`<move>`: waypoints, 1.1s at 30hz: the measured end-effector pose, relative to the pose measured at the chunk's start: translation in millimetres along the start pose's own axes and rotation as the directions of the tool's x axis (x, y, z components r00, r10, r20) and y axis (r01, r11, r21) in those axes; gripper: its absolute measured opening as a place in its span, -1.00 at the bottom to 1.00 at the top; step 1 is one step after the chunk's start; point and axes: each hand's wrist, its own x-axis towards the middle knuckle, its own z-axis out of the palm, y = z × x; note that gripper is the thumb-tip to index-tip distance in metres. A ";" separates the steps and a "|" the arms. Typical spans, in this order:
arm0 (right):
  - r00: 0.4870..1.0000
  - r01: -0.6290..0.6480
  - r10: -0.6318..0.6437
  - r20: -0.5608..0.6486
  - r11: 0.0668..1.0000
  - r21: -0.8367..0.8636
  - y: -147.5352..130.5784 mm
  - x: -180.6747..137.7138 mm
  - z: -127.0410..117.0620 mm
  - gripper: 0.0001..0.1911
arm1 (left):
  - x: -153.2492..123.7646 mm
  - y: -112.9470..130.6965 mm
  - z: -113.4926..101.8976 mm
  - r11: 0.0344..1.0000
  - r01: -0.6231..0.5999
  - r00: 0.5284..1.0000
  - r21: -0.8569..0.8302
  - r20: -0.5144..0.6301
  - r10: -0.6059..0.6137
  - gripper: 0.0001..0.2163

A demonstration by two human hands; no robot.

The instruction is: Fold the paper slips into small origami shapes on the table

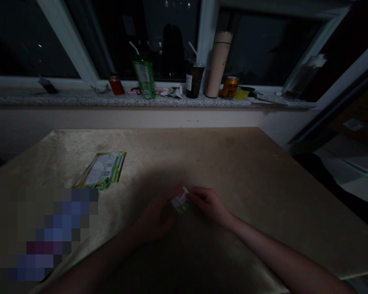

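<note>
Over the middle of the table, a small folded-looking printed piece of paper (180, 203), white with green and pink, is between my two hands. My left hand (159, 214) is in shadow and curls round its left side, fingertips partly behind it. Thumb and fingers of my right hand (211, 205) pinch its right edge. To the left on the tabletop lies a fanned stack of green and white printed sheets (102, 169), with text and square codes showing. Dim light hides the finer print and the left fingers' exact grip.
Beyond the table (233, 155), a speckled windowsill (168, 102) holds a green cup (144, 77) with a straw, a dark cup (193, 83), a tall pink flask (217, 67), an orange can (230, 87) and a red jar (116, 85). The lower left is pixelated.
</note>
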 end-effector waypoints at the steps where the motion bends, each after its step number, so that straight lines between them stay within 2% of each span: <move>1: 1.000 0.005 -0.005 0.004 1.000 -0.018 0.6 -0.1 0.1 -0.59 | 0.6 0.5 -0.3 0.998 0.029 0.999 -0.050 -0.033 -0.030 -0.46; 3: 1.000 0.016 -0.015 0.011 0.998 -0.060 1.4 -0.3 0.5 -0.61 | 4.0 1.4 -0.4 0.978 0.141 0.987 -0.154 -0.060 -0.151 -0.53; 6: 0.998 0.057 -0.057 0.001 0.991 -0.122 2.5 -0.5 1.0 -0.65 | 12.6 3.3 0.2 0.900 0.384 0.921 -0.207 0.014 -0.390 -0.71; 9: 0.997 0.075 -0.077 -0.007 0.986 -0.149 4.1 0.2 0.5 -0.67 | 19.5 5.6 0.2 0.859 0.478 0.877 -0.183 0.047 -0.478 -0.72; 15: 0.998 0.062 -0.063 0.004 0.987 -0.149 6.8 3.9 -5.1 -0.69 | 21.8 6.0 -1.4 0.826 0.520 0.853 -0.215 0.085 -0.515 -0.68; 20: 0.991 0.134 -0.131 0.029 0.980 -0.146 -0.7 4.7 -7.8 -0.72 | 22.1 8.0 -1.6 0.815 0.550 0.835 -0.183 0.099 -0.541 -0.68; 27: 0.996 0.086 -0.086 -0.007 0.995 -0.042 -1.0 6.6 -1.7 -0.77 | 20.5 8.9 -0.9 0.819 0.534 0.845 -0.208 0.149 -0.513 -0.68; 33: 0.994 0.100 -0.103 -0.030 0.992 -0.077 3.4 6.7 -1.2 -0.75 | 20.5 7.4 -0.6 0.818 0.531 0.847 -0.222 0.160 -0.507 -0.70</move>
